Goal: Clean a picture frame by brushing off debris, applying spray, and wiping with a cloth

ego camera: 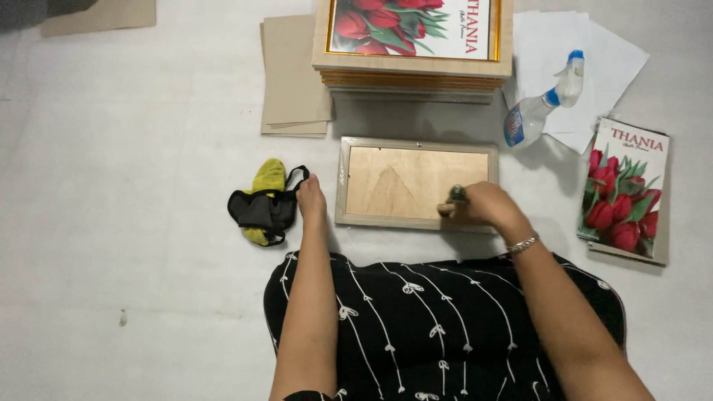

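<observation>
Your right hand has its fingers clamped on a small dark-tipped tool with a pale handle, pressed at the lower right edge of a wooden picture frame that lies face down on the pale floor in front of your knees. Your left hand rests just beside the frame's left edge, fingers together and pointing down onto the floor, holding nothing. Near that hand sits a black face mask lying over a yellow-green cloth. Beyond the frame stands a stack of framed pictures topped by a red tulip print, with brown backing boards to its left. To the right lie a clear spray bottle with a blue collar on white paper sheets, and another tulip print.
</observation>
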